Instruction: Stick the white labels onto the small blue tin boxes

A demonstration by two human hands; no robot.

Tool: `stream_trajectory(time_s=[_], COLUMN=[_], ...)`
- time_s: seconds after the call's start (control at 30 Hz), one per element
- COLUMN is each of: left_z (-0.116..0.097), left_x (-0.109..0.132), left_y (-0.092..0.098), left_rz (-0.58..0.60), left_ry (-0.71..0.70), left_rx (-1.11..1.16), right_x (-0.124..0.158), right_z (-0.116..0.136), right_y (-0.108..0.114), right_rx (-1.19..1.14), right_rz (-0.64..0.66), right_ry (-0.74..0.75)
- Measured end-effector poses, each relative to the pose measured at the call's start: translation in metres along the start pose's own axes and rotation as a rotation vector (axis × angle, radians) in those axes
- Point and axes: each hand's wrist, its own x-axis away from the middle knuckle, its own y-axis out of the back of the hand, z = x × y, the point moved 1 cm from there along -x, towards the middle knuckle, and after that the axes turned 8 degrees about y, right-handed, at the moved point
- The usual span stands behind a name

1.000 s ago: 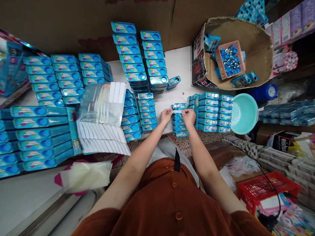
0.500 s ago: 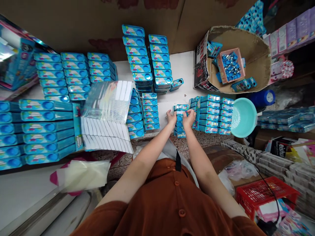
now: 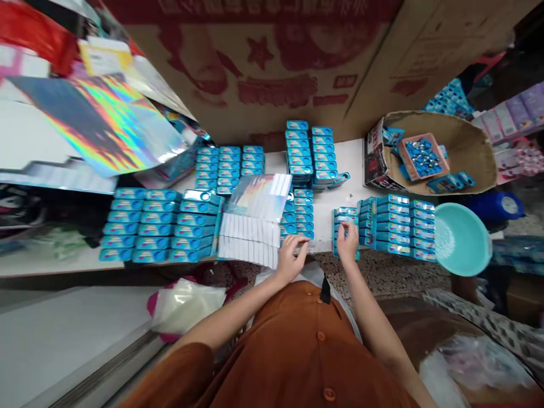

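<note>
My left hand is by the lower right edge of a sheet of shiny silver stickers on white backing. Its fingers reach to the right, slightly bent and apart, and nothing shows in them. Just above are stacked small blue printed boxes. Over another short stack of blue boxes, my right hand is closed, with thumb and fingertips together at the box ends. Whatever it pinches is too small to make out. A longer block of blue boxes stands right beside that stack.
A turquoise basin stands at the right end. Behind it, a cut-open carton holds a pink tray of small blue and silver pieces. More rows of blue boxes line the left. A large cardboard carton borders the back.
My left hand has left the short stack and moved left towards the sticker sheet. My right hand stays at the stack. The camera view has swung up and left.
</note>
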Motion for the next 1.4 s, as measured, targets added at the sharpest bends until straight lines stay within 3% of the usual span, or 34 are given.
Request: stream_trajectory(time_s=[0.13, 0.23, 0.4, 0.47, 0.53, 0.63, 0.77, 0.87, 0.97, 1.03, 1.17, 1.3, 1.4], left_z=[0.012, 0.017, 0.018, 0.021, 0.024, 0.021, -0.007, -0.037, -0.057, -0.063, -0.067, -0.074, -0.081], left_x=[-0.001, -0.005, 0.002, 0.004, -0.001, -0.02, -0.059, -0.082, -0.089, -0.086, -0.072, -0.055, -0.043], left_y=[0.066, 0.103, 0.144, 0.156, 0.17, 0.194, 0.222, 0.226, 0.221, 0.216, 0.207, 0.198, 0.193], left_rz=[-0.234, -0.335, -0.37, -0.35, -0.323, -0.302, -0.218, -0.033, 0.232, 0.362, 0.478, 0.569, 0.586], left_ry=[-0.009, -0.045, -0.118, -0.157, -0.199, -0.252, -0.37, -0.481, -0.541, -0.507, -0.383, -0.37, -0.377], left_rx=[-0.136, -0.194, -0.237, -0.251, -0.273, -0.306, -0.338, -0.372, -0.397, -0.39, -0.331, -0.314, -0.337], right_x=[-0.002, -0.012, -0.04, -0.045, -0.042, -0.023, 0.013, 0.035, 0.053, 0.064, 0.082, 0.082, 0.072], right_z=[0.077, 0.129, 0.169, 0.177, 0.185, 0.198, 0.207, 0.205, 0.199, 0.194, 0.185, 0.192, 0.211], right_y=[-0.032, -0.06, -0.104, -0.11, -0.106, -0.083, -0.039, -0.014, 0.0, 0.004, 0.012, 0.037, 0.061], right_rx=[-0.122, -0.177, -0.371, -0.452, -0.505, -0.651, -0.839, -0.866, -0.887, -0.92, -0.897, -0.547, -0.236], right_rz=[0.182, 0.195, 0.137, 0.145, 0.157, 0.228, 0.329, 0.39, 0.349, 0.281, 0.221, -0.024, -0.208], right_ry=[0.128, 0.098, -0.215, -0.244, -0.21, -0.164, -0.139, -0.128, -0.17, -0.233, -0.27, -0.085, 0.227])
